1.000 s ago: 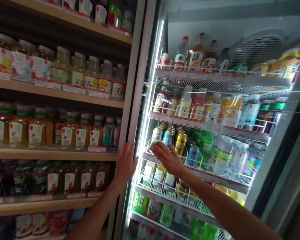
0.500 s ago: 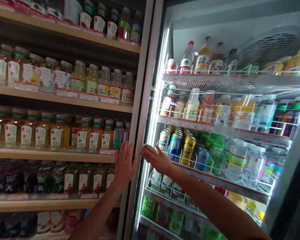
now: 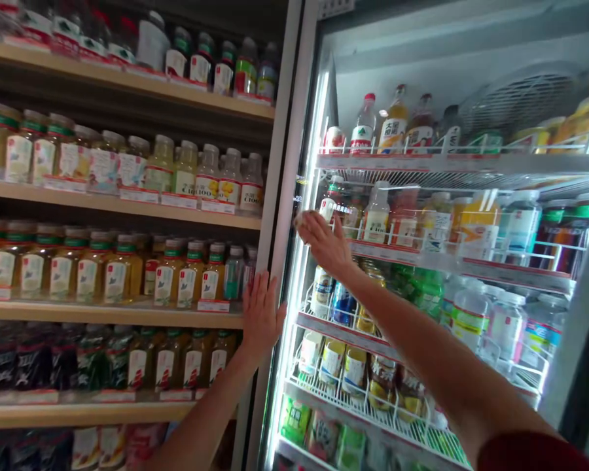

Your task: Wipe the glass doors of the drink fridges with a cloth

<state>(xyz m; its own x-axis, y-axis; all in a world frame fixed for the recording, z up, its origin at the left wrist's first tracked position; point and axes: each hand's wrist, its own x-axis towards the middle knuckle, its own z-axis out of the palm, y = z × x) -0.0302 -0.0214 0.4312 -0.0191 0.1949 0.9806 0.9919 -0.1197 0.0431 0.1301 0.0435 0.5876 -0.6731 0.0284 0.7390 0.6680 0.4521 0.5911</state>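
My left hand point(image 3: 262, 314) is raised with its palm forward and fingers stretched out, against or just in front of the grey upright frame point(image 3: 275, 261) between the shelving and the lit drinks fridge point(image 3: 451, 163). Higher up, my right hand point(image 3: 324, 243) reaches across the left side of the fridge front. Its fingers are extended towards the fridge's bright left edge, and nothing shows in them. Behind it stand bottles point(image 3: 375, 212) on a wire-fronted rack and beer cans point(image 3: 343, 302) below. Whether either palm touches a surface, I cannot tell.
Wooden shelves point(image 3: 112, 313) on the left carry rows of bottled drinks point(image 3: 116, 275). Inside the fridge, more bottles and cans fill wire racks point(image 3: 373, 392), and a round fan grille point(image 3: 523, 104) sits at the upper right. A dark strip point(image 3: 586, 366) borders the right.
My right hand has moved up and slightly right, from beside the cans to the bottle rack above. My left hand has shifted right onto the frame. A dark red sleeve now shows.
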